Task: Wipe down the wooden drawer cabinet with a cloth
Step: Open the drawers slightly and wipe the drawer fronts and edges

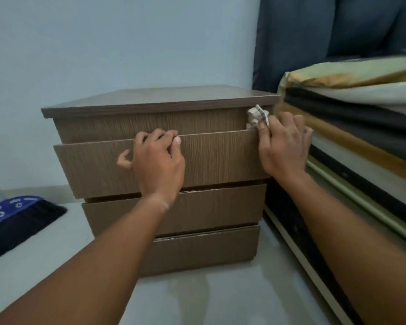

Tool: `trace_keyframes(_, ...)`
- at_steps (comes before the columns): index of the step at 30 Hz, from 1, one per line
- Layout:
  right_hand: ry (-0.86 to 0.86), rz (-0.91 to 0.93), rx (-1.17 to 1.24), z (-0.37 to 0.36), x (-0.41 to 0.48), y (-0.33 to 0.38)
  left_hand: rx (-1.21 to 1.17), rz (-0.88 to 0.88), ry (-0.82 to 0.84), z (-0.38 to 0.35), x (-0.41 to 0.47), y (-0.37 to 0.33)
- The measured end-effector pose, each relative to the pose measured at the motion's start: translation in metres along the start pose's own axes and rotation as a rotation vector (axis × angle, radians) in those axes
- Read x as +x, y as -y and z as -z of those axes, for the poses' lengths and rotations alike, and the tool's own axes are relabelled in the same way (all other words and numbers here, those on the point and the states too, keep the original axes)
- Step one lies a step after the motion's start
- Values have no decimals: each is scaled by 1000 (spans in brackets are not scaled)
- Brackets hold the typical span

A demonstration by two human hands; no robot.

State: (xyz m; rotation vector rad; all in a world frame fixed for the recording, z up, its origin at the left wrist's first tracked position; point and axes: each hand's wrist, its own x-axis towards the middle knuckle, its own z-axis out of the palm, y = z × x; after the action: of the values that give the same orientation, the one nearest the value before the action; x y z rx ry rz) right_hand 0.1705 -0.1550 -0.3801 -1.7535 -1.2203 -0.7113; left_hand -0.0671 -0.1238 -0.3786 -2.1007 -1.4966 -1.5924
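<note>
The brown wooden drawer cabinet stands on the floor against the pale blue wall. Its second drawer is pulled out toward me. My left hand grips the top edge of that drawer front, fingers curled over it. My right hand is at the drawer's right end and holds a crumpled light checked cloth, pressed against the right end of the top drawer front, just under the cabinet's top board. Two lower drawers sit nearly closed, with narrow gaps above them.
A bed with stacked mattresses and bedding stands tight against the cabinet's right side, with a dark curtain behind. A broom head with blue top and black bristles lies on the floor at left. Light grey floor lies in front.
</note>
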Motion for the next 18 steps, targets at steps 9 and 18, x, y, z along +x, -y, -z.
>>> trace_keyframes(9, -349, -645, 608, 22, -32, 36, 16, 28, 133, 41, -6, -6)
trace_keyframes(18, 68, 88, 235, -15, -70, 107, -29, -18, 195, 50, -9, 2)
